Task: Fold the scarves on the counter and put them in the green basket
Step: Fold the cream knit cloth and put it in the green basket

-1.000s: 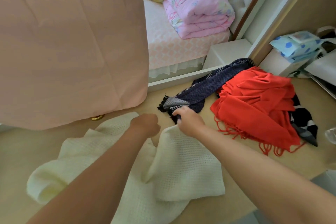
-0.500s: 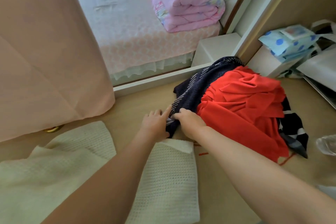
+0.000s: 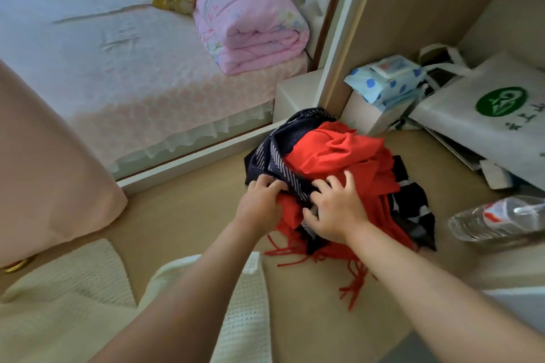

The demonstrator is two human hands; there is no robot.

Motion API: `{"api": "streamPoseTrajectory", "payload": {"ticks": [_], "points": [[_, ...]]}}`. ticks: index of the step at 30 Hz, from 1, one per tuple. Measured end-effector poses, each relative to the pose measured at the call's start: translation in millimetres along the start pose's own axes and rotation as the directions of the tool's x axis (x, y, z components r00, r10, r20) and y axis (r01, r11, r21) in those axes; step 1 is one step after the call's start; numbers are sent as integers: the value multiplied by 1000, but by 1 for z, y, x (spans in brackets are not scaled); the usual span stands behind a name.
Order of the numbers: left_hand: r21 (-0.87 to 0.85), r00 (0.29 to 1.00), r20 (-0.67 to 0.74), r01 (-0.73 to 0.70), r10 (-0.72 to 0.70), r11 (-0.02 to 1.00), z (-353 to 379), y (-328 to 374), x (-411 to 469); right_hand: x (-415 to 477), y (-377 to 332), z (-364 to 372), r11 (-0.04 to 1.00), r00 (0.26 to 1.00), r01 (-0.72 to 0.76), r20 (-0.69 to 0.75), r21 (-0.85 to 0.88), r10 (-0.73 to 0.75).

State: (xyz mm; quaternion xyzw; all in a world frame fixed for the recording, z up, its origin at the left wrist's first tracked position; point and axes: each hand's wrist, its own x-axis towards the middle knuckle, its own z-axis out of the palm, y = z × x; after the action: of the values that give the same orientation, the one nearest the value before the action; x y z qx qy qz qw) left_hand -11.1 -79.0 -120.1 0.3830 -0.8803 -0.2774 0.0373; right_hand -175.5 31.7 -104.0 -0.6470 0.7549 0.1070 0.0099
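Note:
A heap of scarves lies on the beige counter (image 3: 182, 215): a red fringed scarf (image 3: 333, 150), a navy striped scarf (image 3: 269, 156) draped over its left side, and a black-and-white striped scarf (image 3: 413, 209) under its right edge. My left hand (image 3: 261, 205) grips the navy scarf's near edge with curled fingers. Spread fingers of my right hand (image 3: 336, 211) press on top of the heap where navy meets red. A cream knitted scarf (image 3: 73, 303) lies bottom left, partly under my left forearm. No green basket is in view.
A plastic water bottle (image 3: 495, 218) lies on its side at the right. Behind it lean a white bag with a green logo (image 3: 486, 118), a blue dotted pack (image 3: 386, 79) and a white box (image 3: 370, 115). A pink fabric (image 3: 44, 171) hangs at the left. Beyond the counter's far edge is a bed with a folded pink quilt (image 3: 250, 29).
Both hands left the cream scarf and moved onto the dark and red heap. The navy scarf, earlier stretched out to the left, is now bunched against the red one.

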Motion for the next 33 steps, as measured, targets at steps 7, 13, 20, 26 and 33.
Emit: {"api": "streamPoseTrajectory", "payload": {"ticks": [7, 13, 20, 26, 33], "points": [[45, 983, 185, -26, 18, 999, 31, 2, 13, -6, 6, 60, 996, 1000, -22, -18, -84, 20], [218, 952, -206, -181, 227, 959, 42, 11, 39, 7, 49, 67, 980, 993, -113, 23, -163, 118], [181, 921, 389, -60, -15, 982, 39, 38, 87, 13, 66, 57, 982, 983, -137, 104, -133, 151], [83, 993, 80, -88, 81, 993, 11, 28, 49, 3, 29, 26, 933, 938, -146, -253, 328, 236], [74, 998, -47, 50, -47, 996, -31, -30, -52, -6, -78, -13, 860, 922, 159, -385, 485, 47]]}}
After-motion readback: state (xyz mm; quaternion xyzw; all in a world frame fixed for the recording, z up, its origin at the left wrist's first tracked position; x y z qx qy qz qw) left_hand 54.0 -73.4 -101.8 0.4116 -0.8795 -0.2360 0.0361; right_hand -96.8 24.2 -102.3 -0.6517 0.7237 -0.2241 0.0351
